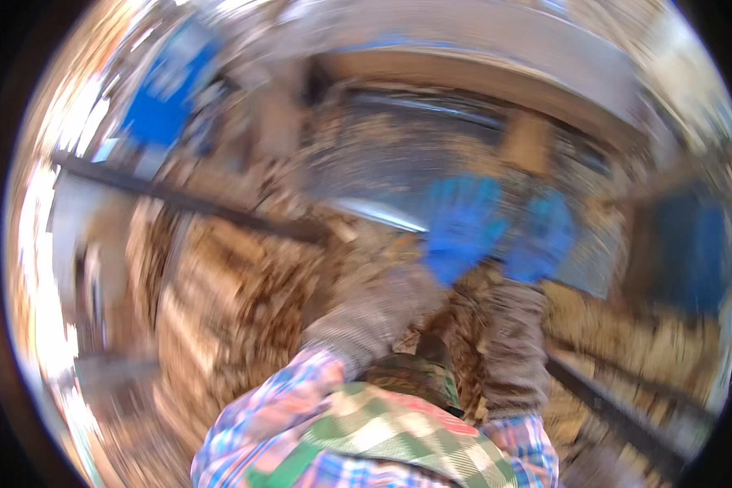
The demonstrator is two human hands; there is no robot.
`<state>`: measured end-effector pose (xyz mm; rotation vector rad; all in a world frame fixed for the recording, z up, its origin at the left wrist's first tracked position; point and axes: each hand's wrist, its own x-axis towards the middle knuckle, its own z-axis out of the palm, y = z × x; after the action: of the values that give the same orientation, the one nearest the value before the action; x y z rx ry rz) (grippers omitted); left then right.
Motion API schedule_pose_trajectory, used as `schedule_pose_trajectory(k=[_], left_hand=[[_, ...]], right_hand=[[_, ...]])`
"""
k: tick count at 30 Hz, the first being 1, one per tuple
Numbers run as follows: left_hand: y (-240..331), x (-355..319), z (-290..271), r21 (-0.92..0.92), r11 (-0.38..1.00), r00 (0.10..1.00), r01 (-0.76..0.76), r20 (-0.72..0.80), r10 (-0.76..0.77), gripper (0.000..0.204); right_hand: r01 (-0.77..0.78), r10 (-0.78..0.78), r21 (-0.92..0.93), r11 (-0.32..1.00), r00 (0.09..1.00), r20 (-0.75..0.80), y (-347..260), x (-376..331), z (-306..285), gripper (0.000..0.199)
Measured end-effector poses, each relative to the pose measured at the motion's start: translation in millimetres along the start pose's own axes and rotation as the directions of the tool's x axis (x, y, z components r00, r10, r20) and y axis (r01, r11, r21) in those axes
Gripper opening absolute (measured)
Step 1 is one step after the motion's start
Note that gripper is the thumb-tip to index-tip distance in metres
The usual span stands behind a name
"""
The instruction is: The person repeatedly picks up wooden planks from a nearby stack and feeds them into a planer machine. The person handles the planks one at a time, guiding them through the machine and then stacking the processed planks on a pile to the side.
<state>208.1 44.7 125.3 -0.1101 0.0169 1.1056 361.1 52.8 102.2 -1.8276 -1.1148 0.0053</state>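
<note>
The picture is heavily smeared by motion. In a blue glove with paler fingertips, my left hand (pixel 461 232) reaches forward over the near edge of a dark metal worktop (pixel 366 167) strewn with sawdust. Its fingers look stretched out and apart, and I see nothing held in them. Close to its right is my right hand (pixel 539 240), gloved alike; its fingers are too blurred to read. Just beyond the hands, a short wooden block (pixel 527 142) lies on the worktop. Whether either hand touches the metal cannot be made out.
A long wooden beam (pixel 464 75) spans the back of the worktop. Wood scraps (pixel 228 293) are heaped at left, beneath a dark bar (pixel 187 199). Another dark bar (pixel 614 411) runs at lower right. Blue panels stand at far left (pixel 167 85) and right (pixel 687 252).
</note>
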Motion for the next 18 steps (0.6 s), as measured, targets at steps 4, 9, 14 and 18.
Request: schedule_pose_trajectory(k=[4,9,14,18], left_hand=[[23.2,-6.1,-27.3,0.407,-0.859,0.855,-0.311,0.514,-0.066,0.069],[76.5,-144.2,-31.5,0.675,-0.693,0.747,-0.255,0.592,0.301,0.058],[224.0,-314.0,-110.4,0.856,-0.308,0.470,0.416,0.088,0.878,0.060],[370.2,-409.1,-154.5,0.582,-0.167,0.080,0.796,0.173,0.982,0.082]], right_hand=[[0.088,-0.083,-0.034,0.996,0.987,0.141,-39.8,-10.2,-28.3,0.046],[0.188,-0.183,-0.001,0.982,0.954,0.237,-70.6,-44.9,-14.3,0.045],[0.280,-0.545,0.479,0.832,0.575,0.610,-210.3,-233.1,66.5,0.052],[0.429,-0.712,0.613,0.663,0.110,0.693,-326.6,-362.5,165.1,0.054]])
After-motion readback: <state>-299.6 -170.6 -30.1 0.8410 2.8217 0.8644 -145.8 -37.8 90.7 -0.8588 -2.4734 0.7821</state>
